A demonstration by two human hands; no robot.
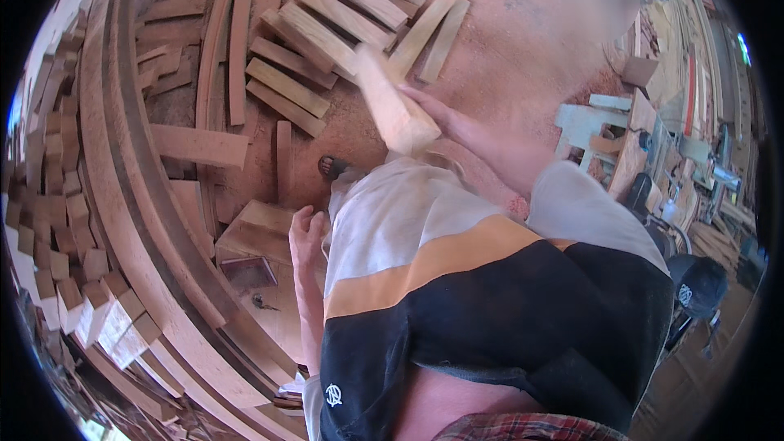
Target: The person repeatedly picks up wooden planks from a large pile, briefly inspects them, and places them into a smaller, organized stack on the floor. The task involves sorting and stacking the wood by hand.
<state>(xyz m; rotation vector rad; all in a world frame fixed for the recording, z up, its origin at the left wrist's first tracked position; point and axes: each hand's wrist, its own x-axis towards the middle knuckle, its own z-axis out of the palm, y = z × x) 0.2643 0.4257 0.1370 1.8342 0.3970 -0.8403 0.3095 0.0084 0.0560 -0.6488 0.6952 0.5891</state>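
Note:
My right hand (426,108) is closed on the side of a thick wooden block (394,114), blurred by motion. The block is held at a slant in front of my body, its near end face showing. Beyond it on the floor lies a loose pile of cut wooden pieces (346,18). Hanging down at my left side, my left hand (306,234) holds nothing, its fingers loosely bent and apart. That hand is nearest to a wooden box-like block (258,233) on the floor.
Long curved planks (122,139) run along the left, beside a stack of square-ended timbers (77,220). A short board (200,145) lies across other planks. At the right stands a pale machine (590,135) with sawdust around it. A sandalled foot (331,167) shows below the block.

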